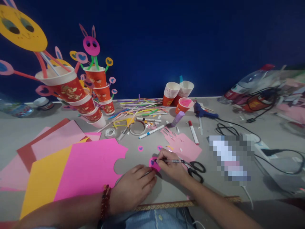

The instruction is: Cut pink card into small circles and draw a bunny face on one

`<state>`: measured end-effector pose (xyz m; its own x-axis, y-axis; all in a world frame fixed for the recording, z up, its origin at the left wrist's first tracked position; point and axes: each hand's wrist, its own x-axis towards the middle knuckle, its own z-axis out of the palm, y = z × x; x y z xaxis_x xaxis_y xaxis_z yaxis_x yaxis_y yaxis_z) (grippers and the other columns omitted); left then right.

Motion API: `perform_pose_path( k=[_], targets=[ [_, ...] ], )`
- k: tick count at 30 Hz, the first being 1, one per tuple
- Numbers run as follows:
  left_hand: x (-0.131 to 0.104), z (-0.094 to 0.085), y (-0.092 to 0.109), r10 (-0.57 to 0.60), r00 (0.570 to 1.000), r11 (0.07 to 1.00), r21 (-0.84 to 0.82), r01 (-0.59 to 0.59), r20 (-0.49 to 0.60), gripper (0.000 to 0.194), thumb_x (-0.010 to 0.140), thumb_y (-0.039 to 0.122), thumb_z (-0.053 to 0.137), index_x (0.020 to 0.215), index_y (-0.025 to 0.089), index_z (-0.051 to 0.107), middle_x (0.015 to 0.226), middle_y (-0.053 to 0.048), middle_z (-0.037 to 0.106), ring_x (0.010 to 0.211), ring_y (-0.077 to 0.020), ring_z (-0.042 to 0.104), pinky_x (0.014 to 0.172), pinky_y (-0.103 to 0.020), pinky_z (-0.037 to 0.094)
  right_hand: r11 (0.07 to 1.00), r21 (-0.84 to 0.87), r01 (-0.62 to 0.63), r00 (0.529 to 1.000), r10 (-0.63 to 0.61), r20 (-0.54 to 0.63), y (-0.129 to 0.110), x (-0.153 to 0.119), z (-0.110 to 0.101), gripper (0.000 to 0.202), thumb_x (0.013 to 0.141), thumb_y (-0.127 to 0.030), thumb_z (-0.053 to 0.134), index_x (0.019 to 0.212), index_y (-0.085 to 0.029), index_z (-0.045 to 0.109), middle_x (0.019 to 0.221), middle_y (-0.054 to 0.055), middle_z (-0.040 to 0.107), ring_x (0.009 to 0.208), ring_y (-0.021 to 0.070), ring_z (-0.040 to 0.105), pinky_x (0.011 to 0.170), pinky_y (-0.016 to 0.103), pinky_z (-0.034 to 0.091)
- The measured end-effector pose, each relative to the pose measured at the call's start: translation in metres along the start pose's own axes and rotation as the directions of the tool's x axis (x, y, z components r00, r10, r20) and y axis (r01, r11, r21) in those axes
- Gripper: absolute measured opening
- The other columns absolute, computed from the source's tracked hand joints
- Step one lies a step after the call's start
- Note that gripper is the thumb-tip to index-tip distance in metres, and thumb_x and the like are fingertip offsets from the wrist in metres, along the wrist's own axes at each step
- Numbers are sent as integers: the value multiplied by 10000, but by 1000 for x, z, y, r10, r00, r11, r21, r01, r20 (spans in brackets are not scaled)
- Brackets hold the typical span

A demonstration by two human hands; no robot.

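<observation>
My right hand [172, 166] is closed around a thin pen [175, 161], its tip at a bright pink paper disc [152, 161] that bears a blue mark. My left hand [134, 188] lies flat with fingers stretched, fingertips at the disc's lower edge. Two smaller pink circles lie just beyond; the left one [140, 148] carries a blue heart. Black-handled scissors [198, 166] rest beside my right hand, their blades partly hidden by it. To the left of my left hand is a pink sheet [88, 167] with rounded bites cut from its edge.
Stacked red paper cups with a paper rabbit head [91, 46] stand at the back left. Drinking straws [143, 106], a tape roll [137, 127] and markers lie mid-table. A blue glue gun [205, 112] and its cable are at right, near a blurred-out patch [231, 159].
</observation>
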<state>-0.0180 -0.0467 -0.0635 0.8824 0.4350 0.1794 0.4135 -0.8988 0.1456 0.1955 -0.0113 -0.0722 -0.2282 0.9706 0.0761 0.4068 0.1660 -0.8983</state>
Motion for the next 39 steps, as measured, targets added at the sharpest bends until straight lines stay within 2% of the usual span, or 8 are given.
perform_pose_path(
  k=[23, 39],
  targets=[
    [-1, 2, -1, 13, 1000, 1000, -1, -13, -13, 305, 982, 268, 501, 1239, 130, 589, 1366, -87, 571, 1240, -228, 486, 1069, -391, 360, 1000, -16, 6, 999, -7, -40, -1, 2, -1, 146, 758, -182, 518, 619, -215, 485, 587, -40, 492, 575, 131, 452, 554, 253, 349],
    [-1, 2, -1, 9, 1000, 1000, 5, -9, -12, 317, 967, 275, 526, 1245, 134, 584, 1354, -101, 573, 1236, -226, 490, 1063, -388, 358, 998, -66, 1, 1000, -2, -17, 1, 1, -1, 137, 756, -182, 516, 626, -216, 489, 583, -41, 504, 568, 131, 461, 556, 254, 344]
  ],
)
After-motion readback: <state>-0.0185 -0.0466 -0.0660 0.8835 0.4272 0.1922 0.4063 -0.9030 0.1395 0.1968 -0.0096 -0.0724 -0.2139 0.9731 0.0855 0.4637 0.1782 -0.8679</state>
